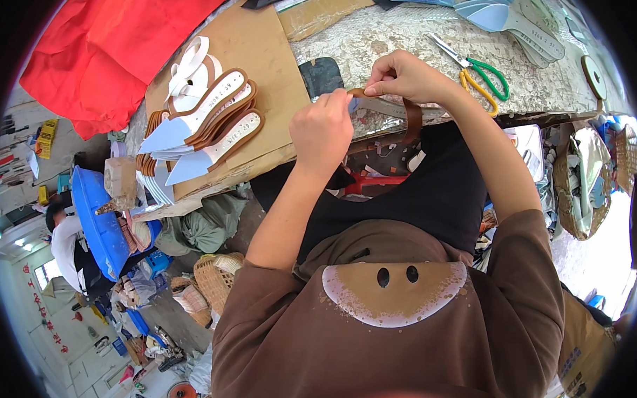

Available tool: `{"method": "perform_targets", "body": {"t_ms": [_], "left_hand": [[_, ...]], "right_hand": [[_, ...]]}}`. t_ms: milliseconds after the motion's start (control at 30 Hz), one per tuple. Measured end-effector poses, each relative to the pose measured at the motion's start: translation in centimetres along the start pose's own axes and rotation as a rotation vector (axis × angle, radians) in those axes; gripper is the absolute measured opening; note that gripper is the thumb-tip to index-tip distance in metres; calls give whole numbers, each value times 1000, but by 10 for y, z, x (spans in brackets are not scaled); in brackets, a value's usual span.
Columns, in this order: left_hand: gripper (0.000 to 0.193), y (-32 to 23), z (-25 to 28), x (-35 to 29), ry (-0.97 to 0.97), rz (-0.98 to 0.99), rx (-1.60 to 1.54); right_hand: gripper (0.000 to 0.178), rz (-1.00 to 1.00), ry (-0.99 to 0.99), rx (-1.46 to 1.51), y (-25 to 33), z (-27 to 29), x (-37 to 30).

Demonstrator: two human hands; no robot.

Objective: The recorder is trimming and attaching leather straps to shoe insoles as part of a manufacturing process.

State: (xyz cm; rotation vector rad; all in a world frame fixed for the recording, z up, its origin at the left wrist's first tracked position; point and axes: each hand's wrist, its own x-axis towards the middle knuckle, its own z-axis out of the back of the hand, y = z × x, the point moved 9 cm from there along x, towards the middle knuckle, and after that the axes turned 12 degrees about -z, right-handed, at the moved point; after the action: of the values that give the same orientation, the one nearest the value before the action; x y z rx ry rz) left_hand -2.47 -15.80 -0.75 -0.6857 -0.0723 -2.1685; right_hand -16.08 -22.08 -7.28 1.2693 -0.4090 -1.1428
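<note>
Worktable [370, 39], worn surface, spans the top. Red sheet [120, 45] bunched at left. Brown cardboard [284, 82] on table. On it, stacked pale insoles with brown edges [209, 114]. Left hand [323, 129] closed, pinching brown edge of a pale piece; right hand [405, 76] pinches same edge just beside, thumb and fingertips together. Pale piece [395, 109] sits between hands and table's near edge, partly hidden. Scissors [467, 63], green and yellow handles, near right wrist. Brown strip [412, 121] hangs below right hand.
</note>
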Motion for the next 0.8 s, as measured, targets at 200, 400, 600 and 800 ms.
{"method": "perform_targets", "body": {"t_ms": [200, 400, 600, 800], "left_hand": [[12, 17, -12, 32, 275, 40, -95], [14, 10, -37, 53, 420, -155, -219], [19, 6, -55, 64, 727, -215, -460], [13, -4, -67, 64, 634, -403, -337]], "right_hand": [[12, -28, -397, -580, 49, -10, -24], [9, -49, -594, -953, 55, -22, -42], [8, -46, -586, -1102, 58, -30, -48], [14, -11, -511, -1175, 47, -29, -54]]}}
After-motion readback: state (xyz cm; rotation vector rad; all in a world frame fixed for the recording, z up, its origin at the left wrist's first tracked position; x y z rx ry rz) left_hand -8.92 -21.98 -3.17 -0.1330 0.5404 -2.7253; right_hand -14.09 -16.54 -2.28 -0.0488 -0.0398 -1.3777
